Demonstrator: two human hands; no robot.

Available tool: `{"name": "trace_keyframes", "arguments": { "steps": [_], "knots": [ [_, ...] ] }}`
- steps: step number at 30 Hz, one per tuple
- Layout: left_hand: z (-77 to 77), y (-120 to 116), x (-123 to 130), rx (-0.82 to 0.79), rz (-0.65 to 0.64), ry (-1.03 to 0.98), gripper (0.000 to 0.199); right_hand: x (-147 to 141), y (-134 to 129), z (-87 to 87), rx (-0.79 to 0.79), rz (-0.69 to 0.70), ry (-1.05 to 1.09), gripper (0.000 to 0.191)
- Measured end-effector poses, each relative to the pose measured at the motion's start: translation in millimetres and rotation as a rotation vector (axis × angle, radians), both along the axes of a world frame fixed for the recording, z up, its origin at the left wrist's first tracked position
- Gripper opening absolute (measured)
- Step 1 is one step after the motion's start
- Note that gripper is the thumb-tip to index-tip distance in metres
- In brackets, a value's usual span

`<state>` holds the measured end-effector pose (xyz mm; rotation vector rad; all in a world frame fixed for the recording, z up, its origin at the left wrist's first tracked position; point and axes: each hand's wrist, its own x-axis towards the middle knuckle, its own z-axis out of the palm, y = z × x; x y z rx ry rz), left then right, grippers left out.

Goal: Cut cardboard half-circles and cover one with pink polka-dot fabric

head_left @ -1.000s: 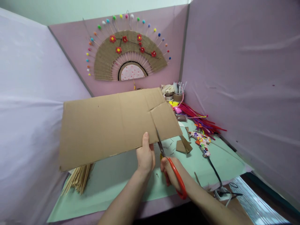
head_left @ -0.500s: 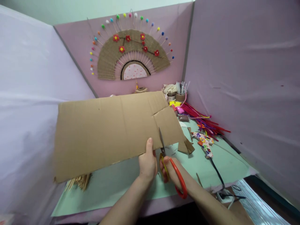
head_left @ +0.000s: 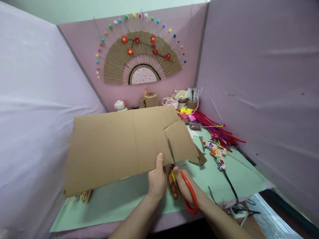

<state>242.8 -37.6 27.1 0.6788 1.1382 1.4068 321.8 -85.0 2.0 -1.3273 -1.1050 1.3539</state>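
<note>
A large rectangular sheet of brown cardboard point(head_left: 109, 146) is held up over the table, tilted toward me. My left hand point(head_left: 157, 181) grips its near edge, thumb on top and fingers hidden beneath. In my right hand point(head_left: 183, 186) is a pair of scissors point(head_left: 189, 192) with red and yellow handles. One blade lies over the cardboard's face, right of my left thumb, pointing away from me; the other blade is out of sight under the sheet. A cut or crease line runs across the sheet's right part, beyond the blade tip.
Right of the cardboard lie cardboard scraps point(head_left: 199, 158), a flower-patterned glue gun point(head_left: 216, 153) with a black cord, and a bundle of pipe cleaners point(head_left: 216, 127). Twine rolls point(head_left: 151, 99) and a white-lidded bottle point(head_left: 120, 105) stand behind. Wooden sticks point(head_left: 86, 196) lie at left. A decorated fan point(head_left: 112, 68) hangs on the wall.
The cardboard has dropped lower and its left end has shifted right, uncovering the twine rolls and the bottle behind it. Both hands keep their hold, and the scissors stay at the near edge.
</note>
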Motion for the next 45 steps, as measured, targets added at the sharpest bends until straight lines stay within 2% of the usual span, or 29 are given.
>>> {"name": "trace_keyframes", "arguments": {
  "steps": [4,12,14,18,20,25,29,32,36,38,42,45],
  "knots": [
    [-7.5,-5,-6,-0.014,0.014,0.052,0.031,-3,1,-4.1,-0.037,-0.004,-0.009,0.079],
    [-5.8,-6,-4,0.043,0.058,-0.004,0.024,-7,1,-8.6,-0.032,-0.042,-0.078,0.073],
    [-9.0,-9,-6,-0.004,0.022,0.021,0.027,-6,2,-11.0,-0.048,-0.02,-0.029,0.076],
    [-15.3,-19,-12,-0.154,-0.131,0.065,0.042,-7,4,-11.0,-0.041,0.008,0.01,0.082],
    [-15.2,-21,-14,-0.134,-0.103,0.076,0.043,-8,4,-10.3,-0.052,0.015,0.008,0.081],
    [-9.3,-19,-13,0.007,0.053,0.105,0.025,-13,4,-10.5,-0.045,-0.009,-0.034,0.076],
    [-10.3,-15,-12,0.021,0.053,0.123,0.02,-13,5,-9.3,-0.045,-0.026,-0.024,0.075],
    [-18.3,-18,-15,-0.021,-0.015,0.081,0.027,-12,5,-6.5,-0.097,0.013,0.02,0.078],
    [-30.6,-27,-21,-0.132,-0.199,0.044,0.048,-10,6,-4.1,-0.116,0.017,-0.069,0.082],
    [-31.3,-31,-22,-0.139,-0.215,0.035,0.051,-12,6,-5.2,-0.116,0.031,-0.1,0.082],
    [-21.1,-32,-22,-0.126,-0.159,-0.003,0.045,-17,7,-8.5,-0.155,0.024,-0.074,0.08],
    [-14.3,-29,-20,-0.061,-0.031,-0.02,0.037,-21,6,-9.1,-0.162,-0.022,-0.099,0.077]
  ]
}}
